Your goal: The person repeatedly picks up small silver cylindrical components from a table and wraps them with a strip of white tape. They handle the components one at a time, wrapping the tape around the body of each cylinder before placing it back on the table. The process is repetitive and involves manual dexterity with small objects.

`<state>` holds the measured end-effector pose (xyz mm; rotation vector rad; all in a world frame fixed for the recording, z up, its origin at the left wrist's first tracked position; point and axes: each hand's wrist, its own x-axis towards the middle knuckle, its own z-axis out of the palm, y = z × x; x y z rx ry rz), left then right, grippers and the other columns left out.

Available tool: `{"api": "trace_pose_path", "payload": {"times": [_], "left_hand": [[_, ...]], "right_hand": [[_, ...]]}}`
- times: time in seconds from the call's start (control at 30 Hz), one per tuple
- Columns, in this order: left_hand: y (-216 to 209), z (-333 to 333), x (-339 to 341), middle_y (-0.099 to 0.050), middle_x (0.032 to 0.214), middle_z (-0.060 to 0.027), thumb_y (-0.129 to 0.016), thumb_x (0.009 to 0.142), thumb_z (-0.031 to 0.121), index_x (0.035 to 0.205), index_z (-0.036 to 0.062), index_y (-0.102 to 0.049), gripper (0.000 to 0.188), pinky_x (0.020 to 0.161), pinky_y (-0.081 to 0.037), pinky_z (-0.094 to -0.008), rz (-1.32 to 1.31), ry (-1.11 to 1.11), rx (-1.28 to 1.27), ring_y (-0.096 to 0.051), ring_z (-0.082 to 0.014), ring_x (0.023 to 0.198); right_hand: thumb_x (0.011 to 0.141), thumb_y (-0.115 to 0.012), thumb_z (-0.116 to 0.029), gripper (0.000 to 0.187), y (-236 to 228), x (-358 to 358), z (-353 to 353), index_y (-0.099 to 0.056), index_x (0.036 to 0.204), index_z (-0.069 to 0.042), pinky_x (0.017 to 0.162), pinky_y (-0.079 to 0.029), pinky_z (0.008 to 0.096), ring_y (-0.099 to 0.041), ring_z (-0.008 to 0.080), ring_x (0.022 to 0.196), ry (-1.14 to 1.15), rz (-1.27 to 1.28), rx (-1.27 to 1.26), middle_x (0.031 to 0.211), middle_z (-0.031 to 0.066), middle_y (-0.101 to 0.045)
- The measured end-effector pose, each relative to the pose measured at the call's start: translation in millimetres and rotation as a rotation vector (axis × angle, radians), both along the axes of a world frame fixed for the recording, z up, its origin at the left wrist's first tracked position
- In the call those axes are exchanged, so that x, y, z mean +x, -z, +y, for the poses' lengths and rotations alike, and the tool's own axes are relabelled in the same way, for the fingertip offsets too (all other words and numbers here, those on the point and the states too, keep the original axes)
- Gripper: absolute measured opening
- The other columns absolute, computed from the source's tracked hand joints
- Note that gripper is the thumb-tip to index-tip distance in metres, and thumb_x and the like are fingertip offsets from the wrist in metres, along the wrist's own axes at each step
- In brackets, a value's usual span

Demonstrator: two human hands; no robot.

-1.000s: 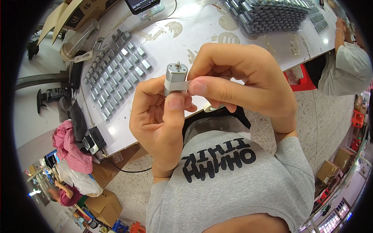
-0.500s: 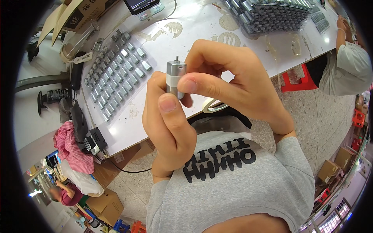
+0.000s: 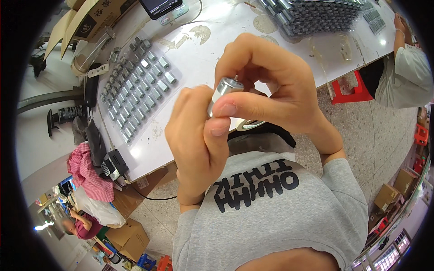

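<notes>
A small silver electric motor [image 3: 227, 86] with a thin shaft at its top and a pale band round its body is held up over the near table edge, tilted to the right. My left hand [image 3: 193, 135] is closed about its lower end, thumb bent in front. My right hand [image 3: 280, 86] pinches its body, the thumb lying across the front and the index finger arched behind. Both thumbs hide the motor's lower part. Behind the right wrist, a roll of pale tape [image 3: 245, 125] shows in part near my waist.
Rows of similar motors stand in a clear tray [image 3: 140, 95] on the white table at left. Stacked motor trays [image 3: 312, 20] sit at the far right. A phone [image 3: 159, 7] lies at the back, by an open carton [image 3: 97, 20]. Another person [image 3: 402, 81] sits at right.
The motor has tipped from upright to leaning right, its top shifting right. My right hand has closed farther over it, and my left thumb has moved right, under the right thumb.
</notes>
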<state>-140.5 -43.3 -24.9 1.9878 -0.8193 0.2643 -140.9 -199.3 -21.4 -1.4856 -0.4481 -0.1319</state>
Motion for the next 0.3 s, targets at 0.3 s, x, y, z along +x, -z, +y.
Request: {"api": "trace_pose_path", "payload": {"times": [0.3], "left_hand": [[-6,-12,1,-0.059,0.091,-0.0114,-0.067,0.065,-0.007,0.104,-0.0021,-0.051,0.043,0.064,-0.048,-0.0235,-0.037,-0.042,-0.229,-0.059,-0.0164,0.070]], "right_hand": [[0.078,-0.062,-0.007,0.015,-1,1,-7,-0.050,0.086,-0.001,0.059,-0.039,0.0159,-0.052,0.0040,0.071,-0.088,0.137,0.041,0.077,0.0008,-0.054]]}}
